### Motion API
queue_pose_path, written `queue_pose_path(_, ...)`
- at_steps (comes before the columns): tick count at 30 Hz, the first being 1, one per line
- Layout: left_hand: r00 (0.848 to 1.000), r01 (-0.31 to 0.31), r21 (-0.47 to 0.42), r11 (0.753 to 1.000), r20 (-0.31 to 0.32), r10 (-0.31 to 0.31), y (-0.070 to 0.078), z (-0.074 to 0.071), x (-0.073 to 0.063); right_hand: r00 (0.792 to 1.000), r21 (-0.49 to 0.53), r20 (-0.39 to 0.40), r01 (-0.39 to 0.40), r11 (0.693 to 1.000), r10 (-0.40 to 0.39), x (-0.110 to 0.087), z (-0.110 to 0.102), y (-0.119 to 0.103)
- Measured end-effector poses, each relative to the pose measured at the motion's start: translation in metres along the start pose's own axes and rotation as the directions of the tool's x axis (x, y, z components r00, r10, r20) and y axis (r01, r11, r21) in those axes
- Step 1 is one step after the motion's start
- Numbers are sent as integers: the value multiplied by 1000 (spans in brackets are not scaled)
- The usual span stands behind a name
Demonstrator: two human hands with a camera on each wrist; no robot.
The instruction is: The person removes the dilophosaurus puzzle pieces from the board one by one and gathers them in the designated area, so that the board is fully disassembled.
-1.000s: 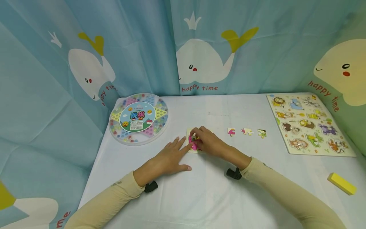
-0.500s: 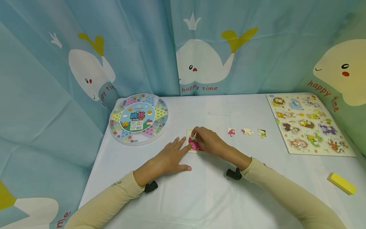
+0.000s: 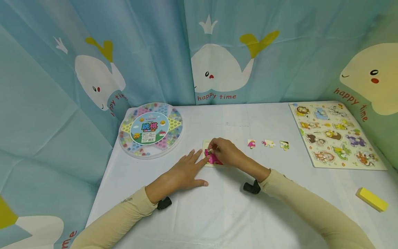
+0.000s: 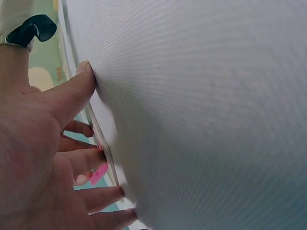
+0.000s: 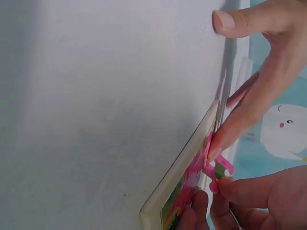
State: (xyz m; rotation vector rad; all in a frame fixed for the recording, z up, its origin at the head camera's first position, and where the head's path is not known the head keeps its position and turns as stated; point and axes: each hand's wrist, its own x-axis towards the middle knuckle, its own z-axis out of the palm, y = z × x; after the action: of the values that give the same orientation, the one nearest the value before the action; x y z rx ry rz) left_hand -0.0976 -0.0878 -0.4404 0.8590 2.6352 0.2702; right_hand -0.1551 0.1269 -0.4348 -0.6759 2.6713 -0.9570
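A small puzzle board with a pale rim and a pink picture lies on the table; my hands hide part of it. My left hand is spread flat beside it, the index fingertip pressing on the pink picture near the board's left side. Over the board, my right hand pinches a pink and green jigsaw piece between thumb and fingers. In the right wrist view that piece is tilted up from the board, close to the left index fingertip. Three loose jigsaw pieces lie in a row to the right.
A round Chinese checkers box with coloured marbles sits at the back left. An animal puzzle board lies at the right, with a yellow block nearer the front. A blue whale-print curtain hangs behind the white table.
The right hand's fingers have shifted slightly over the board with the jigsaw piece, and more of the pink picture shows beneath. My left hand holds its place. The loose pieces lie as before.
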Motion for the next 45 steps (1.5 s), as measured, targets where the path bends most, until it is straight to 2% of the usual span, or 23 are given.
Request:
queue_pose_path(8, 1000, -4, 26, 1000, -6, 4, 1, -1, 1, 997, 41, 16, -76, 996, 75, 2, -2, -3)
queue_pose_path(13, 1000, 0, 32, 999, 0, 0, 3, -2, 1, 990, 70, 53, -132, 989, 128, 3, -5, -4)
queue_pose_path(21, 1000, 2, 35, 999, 13, -3, 4, -3, 1, 992, 73, 58, -117, 990, 113, -3, -19, 4)
queue_pose_path(32, 1000, 19, 7, 1000, 13, -19, 5, -4, 1, 994, 68, 5, -110, 992, 110, -29, -75, 37)
queue_pose_path(38, 1000, 19, 0, 1000, 4, -19, 4, -3, 1, 986, 70, 39, -163, 984, 160, -49, -97, 60)
queue_pose_path(45, 1000, 18, -4, 1000, 3, -18, 4, -2, 1, 979, 105, 114, -180, 978, 168, -69, -102, 82)
